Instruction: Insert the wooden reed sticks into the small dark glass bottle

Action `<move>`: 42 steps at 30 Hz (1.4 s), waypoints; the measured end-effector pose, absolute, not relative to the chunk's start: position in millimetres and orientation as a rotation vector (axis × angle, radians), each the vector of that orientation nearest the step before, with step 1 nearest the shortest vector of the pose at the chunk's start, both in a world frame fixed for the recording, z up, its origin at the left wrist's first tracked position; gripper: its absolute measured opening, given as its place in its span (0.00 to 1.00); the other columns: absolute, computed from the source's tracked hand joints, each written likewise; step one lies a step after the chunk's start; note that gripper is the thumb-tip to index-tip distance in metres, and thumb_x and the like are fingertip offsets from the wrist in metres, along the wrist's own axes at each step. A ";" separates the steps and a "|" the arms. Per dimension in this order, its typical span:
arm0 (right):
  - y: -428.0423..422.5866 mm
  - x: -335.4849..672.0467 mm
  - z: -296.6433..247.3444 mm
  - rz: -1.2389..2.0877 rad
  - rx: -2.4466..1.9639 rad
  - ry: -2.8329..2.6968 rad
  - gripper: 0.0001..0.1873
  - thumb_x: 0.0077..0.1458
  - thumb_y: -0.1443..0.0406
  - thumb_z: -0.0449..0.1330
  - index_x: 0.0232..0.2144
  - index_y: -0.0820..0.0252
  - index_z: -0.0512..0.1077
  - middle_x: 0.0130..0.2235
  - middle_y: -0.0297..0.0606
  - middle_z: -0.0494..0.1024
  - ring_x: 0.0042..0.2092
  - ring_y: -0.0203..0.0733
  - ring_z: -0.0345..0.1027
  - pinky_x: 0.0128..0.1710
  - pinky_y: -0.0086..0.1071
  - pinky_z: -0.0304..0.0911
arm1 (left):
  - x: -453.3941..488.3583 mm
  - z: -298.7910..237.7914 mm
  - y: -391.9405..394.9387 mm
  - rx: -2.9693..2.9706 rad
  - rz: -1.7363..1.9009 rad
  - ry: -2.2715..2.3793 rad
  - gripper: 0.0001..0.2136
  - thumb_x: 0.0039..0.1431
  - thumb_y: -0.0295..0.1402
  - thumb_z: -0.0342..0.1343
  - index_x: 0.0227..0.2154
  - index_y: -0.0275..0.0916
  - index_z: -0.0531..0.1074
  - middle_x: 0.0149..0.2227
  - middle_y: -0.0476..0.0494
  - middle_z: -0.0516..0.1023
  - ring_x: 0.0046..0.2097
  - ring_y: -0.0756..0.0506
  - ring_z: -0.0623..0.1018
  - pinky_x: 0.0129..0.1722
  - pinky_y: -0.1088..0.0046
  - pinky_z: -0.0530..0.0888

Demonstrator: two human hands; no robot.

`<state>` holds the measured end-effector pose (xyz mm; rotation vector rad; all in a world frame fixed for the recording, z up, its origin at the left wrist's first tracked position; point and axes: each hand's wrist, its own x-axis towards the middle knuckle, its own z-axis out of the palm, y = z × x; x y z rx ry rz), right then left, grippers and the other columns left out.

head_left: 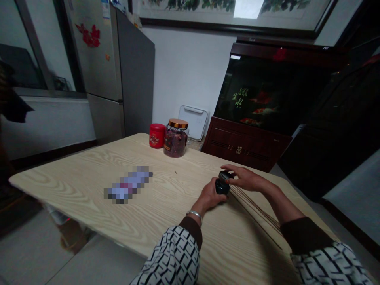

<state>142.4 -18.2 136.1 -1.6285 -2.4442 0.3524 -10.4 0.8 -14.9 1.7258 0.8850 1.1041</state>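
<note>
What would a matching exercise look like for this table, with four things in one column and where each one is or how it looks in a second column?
Things:
1. Glass jar
2. Red tin
3. Small black object
4. Thin brown sticks

Places and states:
A. Lying on the table below the right hand
B. Standing to the left of the jar
C. Held between the left hand and the right hand
D. Topped with a gold lid

Pairs: 1-D, 2-B, 3-C, 4-A

Glass jar (pixel 176 140) and red tin (pixel 157 135) ahead (thin sticks (pixel 255 213) at right)
</note>
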 end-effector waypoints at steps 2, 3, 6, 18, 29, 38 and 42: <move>-20.7 139.1 136.1 0.121 -1.868 -2.348 0.38 0.55 0.43 0.56 0.61 0.57 0.64 0.49 0.48 0.79 0.49 0.54 0.74 0.48 0.42 0.64 | -10.7 -13.3 -0.1 1.711 1.092 0.899 0.31 0.40 0.33 0.68 0.50 0.39 0.66 0.41 0.45 0.76 0.40 0.44 0.74 0.39 0.72 0.68; -22.0 137.4 136.3 0.011 -1.977 -2.284 0.40 0.55 0.41 0.54 0.61 0.58 0.63 0.47 0.50 0.80 0.48 0.57 0.74 0.47 0.44 0.64 | -10.8 -12.6 -0.3 1.706 1.083 0.904 0.31 0.40 0.34 0.68 0.50 0.39 0.66 0.41 0.45 0.76 0.40 0.44 0.74 0.39 0.72 0.68; -25.7 136.4 136.5 -0.110 -2.077 -2.163 0.42 0.56 0.38 0.50 0.62 0.57 0.62 0.48 0.53 0.79 0.50 0.60 0.73 0.47 0.47 0.63 | -10.5 -11.8 -0.1 1.708 1.067 0.914 0.31 0.40 0.35 0.68 0.50 0.39 0.66 0.41 0.45 0.76 0.41 0.44 0.74 0.38 0.72 0.68; -28.0 133.0 131.0 -0.149 -2.059 -2.312 0.42 0.55 0.43 0.56 0.64 0.59 0.60 0.48 0.55 0.79 0.51 0.64 0.72 0.49 0.52 0.62 | -8.7 -16.2 2.5 1.720 1.084 0.915 0.32 0.41 0.33 0.68 0.52 0.40 0.65 0.42 0.45 0.76 0.41 0.44 0.74 0.39 0.72 0.69; -27.3 130.3 129.3 -0.188 -1.952 -2.421 0.33 0.54 0.40 0.55 0.52 0.56 0.71 0.43 0.47 0.80 0.46 0.55 0.73 0.42 0.40 0.62 | -10.2 -16.6 2.4 1.741 1.058 0.876 0.28 0.42 0.32 0.67 0.49 0.38 0.66 0.40 0.46 0.75 0.39 0.46 0.73 0.36 0.74 0.68; -39.5 111.8 111.2 -0.398 -2.114 -2.146 0.30 0.58 0.40 0.49 0.40 0.60 0.72 0.41 0.49 0.80 0.43 0.53 0.74 0.38 0.38 0.60 | -4.3 -22.1 4.0 1.700 1.117 0.851 0.29 0.41 0.30 0.68 0.49 0.38 0.67 0.41 0.47 0.75 0.40 0.45 0.73 0.39 0.73 0.69; -45.8 114.7 100.2 -0.269 -2.091 -2.033 0.30 0.58 0.40 0.49 0.44 0.57 0.70 0.43 0.47 0.79 0.44 0.53 0.74 0.41 0.40 0.61 | -5.6 -17.6 0.7 1.668 1.088 0.842 0.31 0.41 0.30 0.68 0.51 0.38 0.66 0.42 0.45 0.76 0.42 0.44 0.74 0.43 0.70 0.70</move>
